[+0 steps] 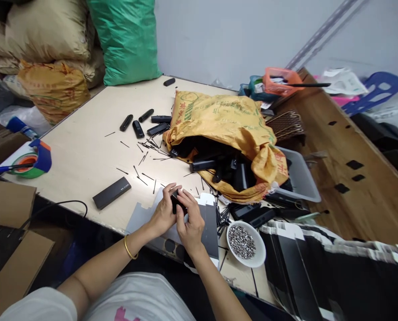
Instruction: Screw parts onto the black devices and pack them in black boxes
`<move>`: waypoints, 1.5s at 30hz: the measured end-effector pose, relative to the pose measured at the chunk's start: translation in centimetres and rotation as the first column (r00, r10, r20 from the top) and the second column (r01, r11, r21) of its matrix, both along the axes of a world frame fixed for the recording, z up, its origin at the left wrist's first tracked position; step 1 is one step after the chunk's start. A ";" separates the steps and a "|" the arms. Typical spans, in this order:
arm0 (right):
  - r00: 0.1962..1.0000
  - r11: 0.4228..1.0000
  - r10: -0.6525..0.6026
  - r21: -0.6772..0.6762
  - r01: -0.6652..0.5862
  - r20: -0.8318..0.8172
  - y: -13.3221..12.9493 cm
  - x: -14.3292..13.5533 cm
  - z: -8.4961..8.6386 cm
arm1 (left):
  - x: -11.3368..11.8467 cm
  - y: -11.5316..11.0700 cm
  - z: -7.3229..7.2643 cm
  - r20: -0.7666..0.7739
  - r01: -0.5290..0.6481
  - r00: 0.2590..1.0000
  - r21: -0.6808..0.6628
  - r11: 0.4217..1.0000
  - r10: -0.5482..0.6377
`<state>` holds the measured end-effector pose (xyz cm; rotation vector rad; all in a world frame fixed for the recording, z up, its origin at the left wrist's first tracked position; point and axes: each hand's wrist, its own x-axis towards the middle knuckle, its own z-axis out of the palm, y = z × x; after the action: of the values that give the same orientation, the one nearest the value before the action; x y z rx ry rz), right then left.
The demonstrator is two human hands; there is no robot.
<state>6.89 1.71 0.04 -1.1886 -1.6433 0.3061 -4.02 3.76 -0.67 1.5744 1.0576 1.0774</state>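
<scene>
Both of my hands meet near the table's front edge. My left hand (pixel 165 210) wraps round the left side of a small black plastic object (pixel 176 203), and my right hand (pixel 191 223) grips its other side with the thumb near the front. Its exact kind is hidden by my fingers. Beneath the hands lies a flat, unfolded grey and white carton (pixel 211 227). Left of them a closed dark box (pixel 112 192) rests on the table. To the right stands a white bowl (pixel 259 252) holding many small shiny metal pieces (pixel 241 242).
A yellow woven sack (pixel 219 113) spills black devices (pixel 241 176). Thin black sticks (pixel 147 145) and several black devices (pixel 138 129) lie scattered. Flat black cartons (pixel 349 276) are stacked at right, near a plastic bin (pixel 302 178). Tape rolls (pixel 35 165) sit at the left edge.
</scene>
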 end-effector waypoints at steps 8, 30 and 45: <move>0.994 0.993 0.095 0.059 -0.098 0.060 -0.5 0.5 -0.7 | 0.1 0.2 0.1 -0.072 0.030 0.997 0.052 0.998 -0.026; 0.776 0.781 0.165 -0.561 0.274 0.609 0.6 13.2 3.4 | -8.8 5.3 -2.6 -0.808 -0.232 0.533 0.145 0.962 0.251; 0.833 0.769 -0.144 -0.469 0.434 0.534 -6.6 18.7 -4.6 | 8.2 16.4 -5.0 -0.292 -0.124 0.954 -0.183 0.975 0.067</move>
<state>25.60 -4.85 -4.54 -2.1100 -1.7847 0.3378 4.21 20.19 -5.68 1.5559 1.4041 0.7918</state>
